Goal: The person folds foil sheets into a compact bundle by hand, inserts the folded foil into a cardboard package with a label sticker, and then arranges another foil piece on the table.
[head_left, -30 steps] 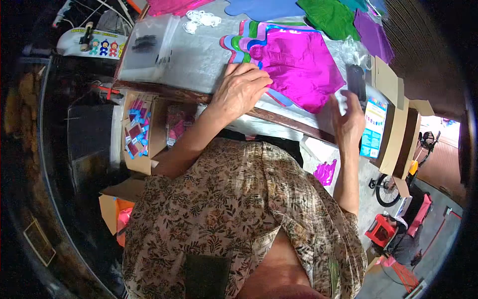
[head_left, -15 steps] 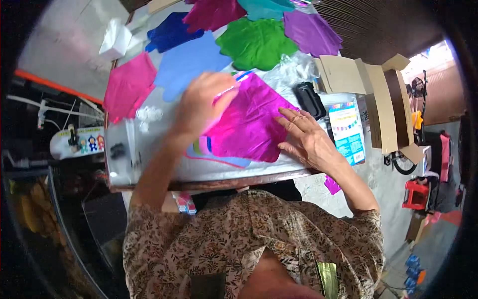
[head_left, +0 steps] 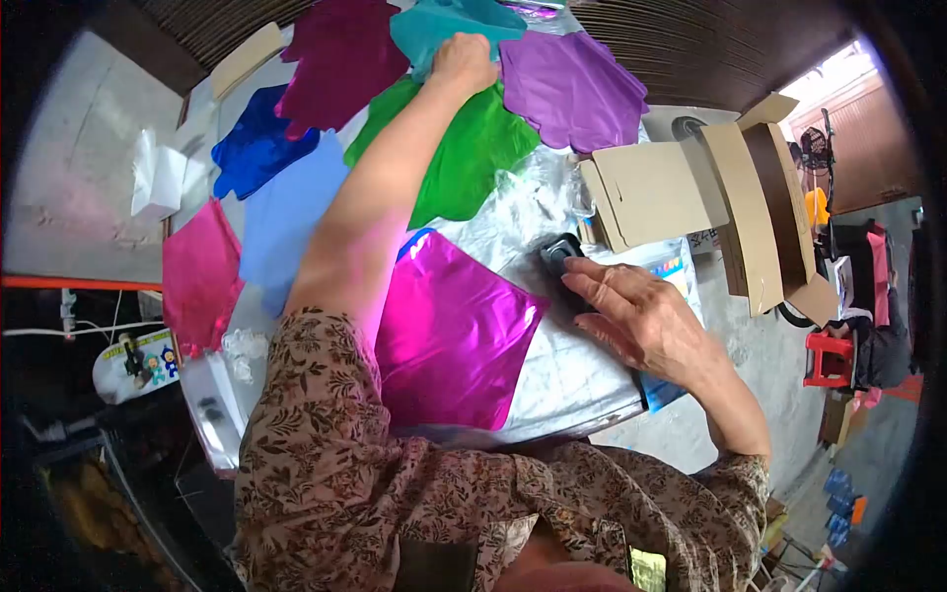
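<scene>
My left hand [head_left: 464, 64] is stretched to the far side of the table, where the flat teal foil piece [head_left: 419, 28] meets the green foil piece [head_left: 473, 148]. Its fingers look curled down, their tips hidden. A shiny magenta foil piece [head_left: 459, 331] lies flat near the front edge, partly covered by my left arm. My right hand [head_left: 641, 321] hovers at or rests on a black plastic item [head_left: 560, 249], thumb and fingers apart; its palm hides much of that item. Under this hand a blue printed package [head_left: 661, 392] shows in part.
Purple [head_left: 572, 89], dark magenta [head_left: 345, 64], dark blue [head_left: 258, 143], light blue [head_left: 286, 212] and pink [head_left: 202, 281] foil pieces spread over the table. Clear plastic [head_left: 533, 192] lies mid-table. An open cardboard box [head_left: 656, 192] stands right; a white tissue pack [head_left: 158, 178] is left.
My left hand has moved from the magenta foil piece to the far teal and green ones. My right hand has left the magenta piece for the black item. The view has shifted closer.
</scene>
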A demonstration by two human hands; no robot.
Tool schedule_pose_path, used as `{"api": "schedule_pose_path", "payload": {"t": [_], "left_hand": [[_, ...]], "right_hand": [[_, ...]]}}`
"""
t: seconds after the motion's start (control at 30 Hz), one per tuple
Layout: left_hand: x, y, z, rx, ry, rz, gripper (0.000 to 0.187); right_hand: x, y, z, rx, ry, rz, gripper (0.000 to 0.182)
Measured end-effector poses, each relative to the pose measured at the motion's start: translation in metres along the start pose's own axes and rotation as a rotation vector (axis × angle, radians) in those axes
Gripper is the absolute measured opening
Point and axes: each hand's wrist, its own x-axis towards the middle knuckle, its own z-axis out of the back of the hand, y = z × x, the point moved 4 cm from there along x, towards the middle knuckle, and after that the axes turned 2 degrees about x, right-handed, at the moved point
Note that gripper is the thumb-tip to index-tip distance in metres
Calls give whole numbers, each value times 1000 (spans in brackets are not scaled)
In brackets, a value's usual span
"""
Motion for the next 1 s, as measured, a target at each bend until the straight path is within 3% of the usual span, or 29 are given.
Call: {"api": "schedule_pose_path", "payload": {"t": [0.33,0.47,0.57,0.7,0.87,1.0], "left_hand": [[19,18,-23,139,-24,42,29],[30,54,-13,-74,15,241,15],[37,103,-47,-816,43,623,16],[24,94,-24,-1142,55,649,11],[28,95,-20,-1135,172,581,16],[34,87,-5,-902,175,396,21]], "right_hand": [[5,-23,9,11,-62,75,45],[20,-28,14,1,-35,109,46],[48,-54,11,70,16,63,46],[118,-92,12,-43,-129,120,46],[240,-159,-30,-390,-212,139,43],[287,-183,-64,-551,-8,-64,46]]}}
